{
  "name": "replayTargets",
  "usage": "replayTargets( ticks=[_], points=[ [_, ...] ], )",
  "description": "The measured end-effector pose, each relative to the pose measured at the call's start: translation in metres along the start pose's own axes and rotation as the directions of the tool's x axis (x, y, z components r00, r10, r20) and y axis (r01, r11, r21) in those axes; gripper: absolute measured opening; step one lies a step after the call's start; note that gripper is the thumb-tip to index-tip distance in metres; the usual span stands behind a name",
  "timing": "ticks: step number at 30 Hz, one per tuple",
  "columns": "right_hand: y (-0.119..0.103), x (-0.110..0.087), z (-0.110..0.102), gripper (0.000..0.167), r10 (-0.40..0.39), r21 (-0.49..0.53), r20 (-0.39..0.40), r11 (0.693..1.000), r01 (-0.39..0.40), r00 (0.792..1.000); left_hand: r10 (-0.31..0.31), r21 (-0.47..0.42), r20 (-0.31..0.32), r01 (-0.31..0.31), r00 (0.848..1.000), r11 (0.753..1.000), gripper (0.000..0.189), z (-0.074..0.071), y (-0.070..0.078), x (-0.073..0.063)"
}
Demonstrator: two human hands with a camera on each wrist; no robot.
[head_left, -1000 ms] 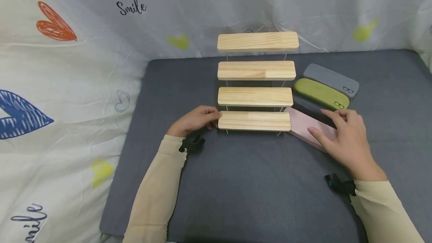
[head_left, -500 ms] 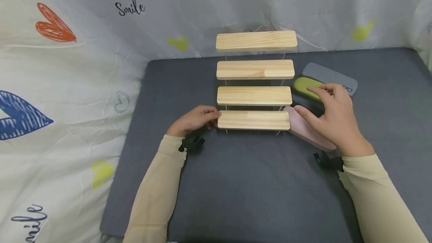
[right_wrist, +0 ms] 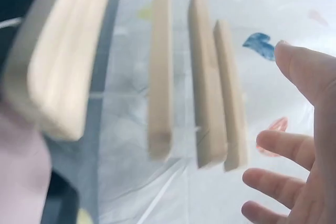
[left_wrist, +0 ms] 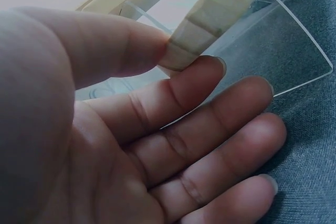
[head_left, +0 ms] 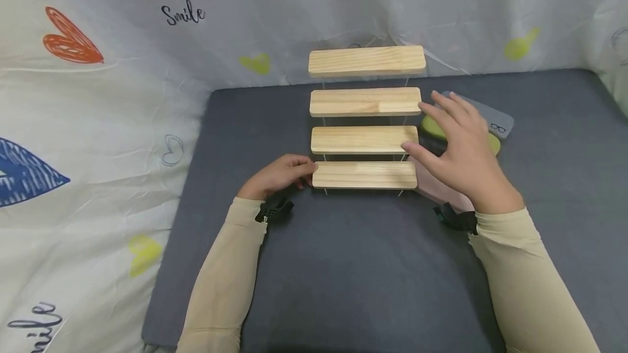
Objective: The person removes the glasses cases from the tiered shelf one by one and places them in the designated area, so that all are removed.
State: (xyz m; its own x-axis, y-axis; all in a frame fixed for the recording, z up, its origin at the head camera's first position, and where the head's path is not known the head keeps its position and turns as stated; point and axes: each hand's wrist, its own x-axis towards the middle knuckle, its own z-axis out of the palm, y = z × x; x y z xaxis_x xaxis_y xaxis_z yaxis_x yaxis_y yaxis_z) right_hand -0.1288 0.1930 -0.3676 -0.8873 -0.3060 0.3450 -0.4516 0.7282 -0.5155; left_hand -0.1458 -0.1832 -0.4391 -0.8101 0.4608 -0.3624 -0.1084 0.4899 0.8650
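A display stand has several pale wooden boards stepped up like stairs, joined by clear acrylic side panels [left_wrist: 294,51]. My left hand [head_left: 282,175] pinches the left end of the lowest board [head_left: 365,175] between thumb and index finger; the other fingers hang loose underneath. Over the glasses cases to the stand's right, my right hand [head_left: 463,157] hovers with spread fingers and holds nothing. Its fingertips are near the right ends of the middle boards; contact cannot be told. Below it are a grey case [head_left: 497,119], a green case [head_left: 494,143] and a pink case [head_left: 441,192], each partly covered.
A dark grey cloth-covered table [head_left: 343,277] carries everything. Pale curtain fabric [head_left: 122,97] printed with hearts and lettering hangs behind and at the left. The top board [head_left: 368,61] stands close to the back fabric. A dark case [right_wrist: 64,198] is mostly hidden beside the pink one.
My right hand has moved away and left from above the pink and dark cases, past the green one, towards the boards, its fingers spreading. The left hand keeps its pinch.
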Motion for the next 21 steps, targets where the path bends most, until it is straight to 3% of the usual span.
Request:
replayTargets(
  ticks=[5, 21],
  points=[
    [-0.008, 0.008, -0.002, 0.078, -0.053, 0.022, 0.002, 0.998, 0.053, 0.999, 0.002, 0.014, 0.000, -0.002, 1.000, 1.000, 0.034, -0.001, 0.001, 0.000],
    [-0.001, 0.008, 0.004, 0.079, -0.025, 0.041, 0.041, 0.999, 0.024, 0.999, -0.032, 0.015, -0.038, 0.032, 0.999, 0.999, 0.031, -0.003, 0.002, -0.011]
  ],
)
